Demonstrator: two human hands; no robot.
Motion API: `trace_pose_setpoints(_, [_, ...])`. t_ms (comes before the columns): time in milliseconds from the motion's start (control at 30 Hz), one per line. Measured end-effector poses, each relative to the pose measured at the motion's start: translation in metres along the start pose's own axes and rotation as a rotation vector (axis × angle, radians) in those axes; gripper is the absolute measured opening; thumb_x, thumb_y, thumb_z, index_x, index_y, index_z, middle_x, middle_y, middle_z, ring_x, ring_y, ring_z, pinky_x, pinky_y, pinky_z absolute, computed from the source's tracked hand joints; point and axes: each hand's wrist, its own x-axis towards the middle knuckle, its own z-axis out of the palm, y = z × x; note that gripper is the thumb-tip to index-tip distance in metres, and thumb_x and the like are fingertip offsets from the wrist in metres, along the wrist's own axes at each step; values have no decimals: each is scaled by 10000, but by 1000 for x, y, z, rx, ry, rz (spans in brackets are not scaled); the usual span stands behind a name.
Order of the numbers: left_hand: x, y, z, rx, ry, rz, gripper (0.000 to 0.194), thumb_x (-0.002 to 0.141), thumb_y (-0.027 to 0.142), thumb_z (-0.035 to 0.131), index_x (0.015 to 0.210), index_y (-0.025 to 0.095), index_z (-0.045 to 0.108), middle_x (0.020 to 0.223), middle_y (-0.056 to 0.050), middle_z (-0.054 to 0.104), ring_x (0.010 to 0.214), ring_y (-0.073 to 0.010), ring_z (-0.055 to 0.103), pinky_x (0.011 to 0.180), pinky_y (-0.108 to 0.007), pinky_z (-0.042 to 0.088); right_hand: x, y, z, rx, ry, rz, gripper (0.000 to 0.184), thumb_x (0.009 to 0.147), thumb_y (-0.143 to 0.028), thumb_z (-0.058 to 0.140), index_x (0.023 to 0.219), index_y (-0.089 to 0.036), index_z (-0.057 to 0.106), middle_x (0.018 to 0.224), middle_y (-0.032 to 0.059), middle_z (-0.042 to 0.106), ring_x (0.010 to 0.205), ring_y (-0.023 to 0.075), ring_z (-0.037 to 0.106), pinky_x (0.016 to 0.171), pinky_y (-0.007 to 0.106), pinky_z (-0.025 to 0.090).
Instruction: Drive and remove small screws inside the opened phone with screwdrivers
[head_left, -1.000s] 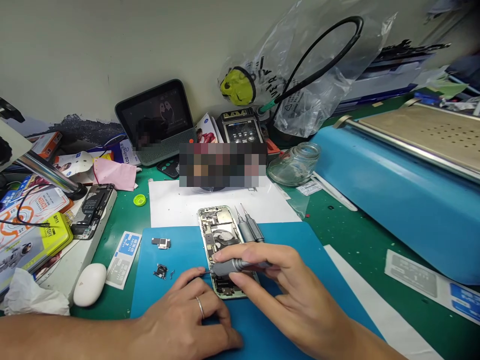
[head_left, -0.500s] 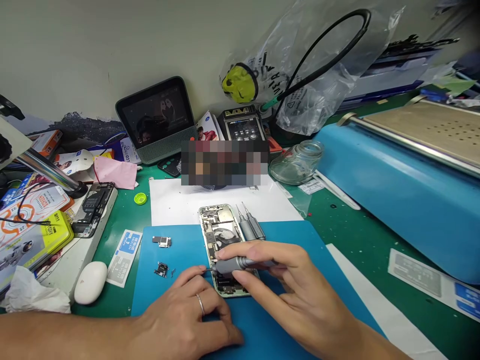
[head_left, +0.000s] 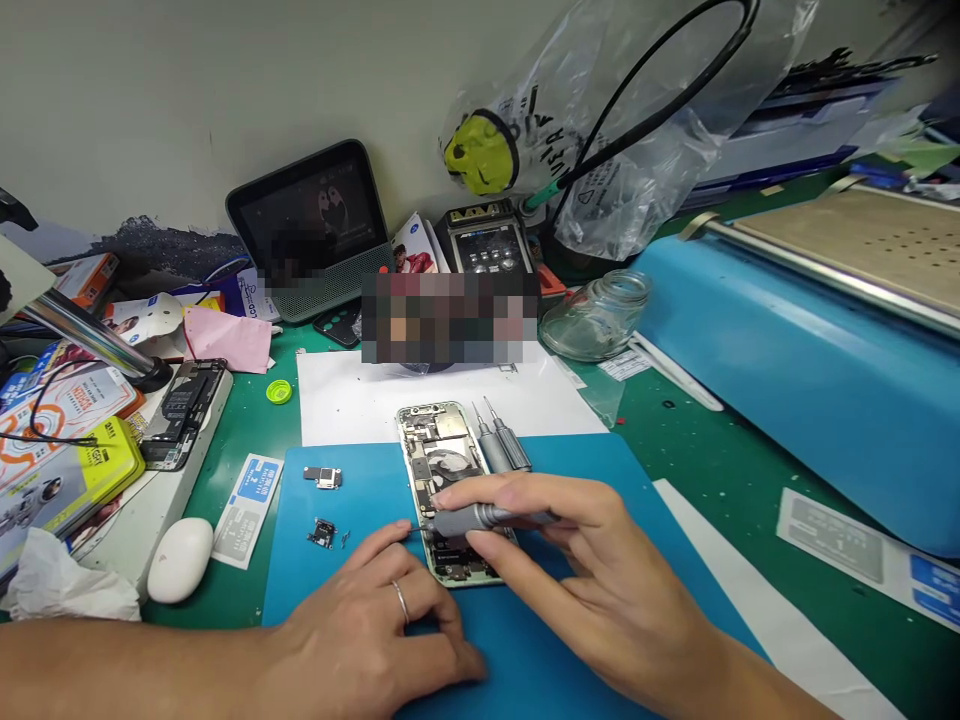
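An opened smartphone lies on the blue mat, its inner parts bare. My right hand pinches a grey precision screwdriver between thumb and fingers, held almost level over the phone's lower half with the tip pointing left. Beside that tip is the index fingertip of my left hand; whether they touch I cannot tell. The left hand rests on the mat with fingers bent and apart, nothing gripped in it. Two more screwdrivers lie right of the phone. Small parts and a metal piece sit to the left.
A white earbud case and a printed card stand left of the mat. Behind are a smart display, a glass jar and a blurred-out patch. A large blue machine takes up the right side.
The view has shifted slightly, so the scene sits a little higher. The screwdriver tip has edged up beside my left index finger; both hands otherwise keep their pose.
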Motion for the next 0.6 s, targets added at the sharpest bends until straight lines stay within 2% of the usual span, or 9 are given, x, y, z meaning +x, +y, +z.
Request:
trace_pose_setpoints(300, [-1,0,1,10,-8,-8,296,1039,462,703,1243,249,674,1137,-27,712,1043,-201,654,1266,-460,292,1,0,0,-23,13,-9,363,966,-109,644,1261,-300,551,1134,34,802,1033,198,805,804,272,702])
trace_pose_setpoints(600, [-2,1,2,-18,-9,-18,259,1057,438,671,1230,245,667,1155,-40,710,1057,-218,654,1252,-467,293,1,0,0,-35,25,3,348,987,-135,643,1272,-310,546,1136,26,789,1047,179,797,832,256,697])
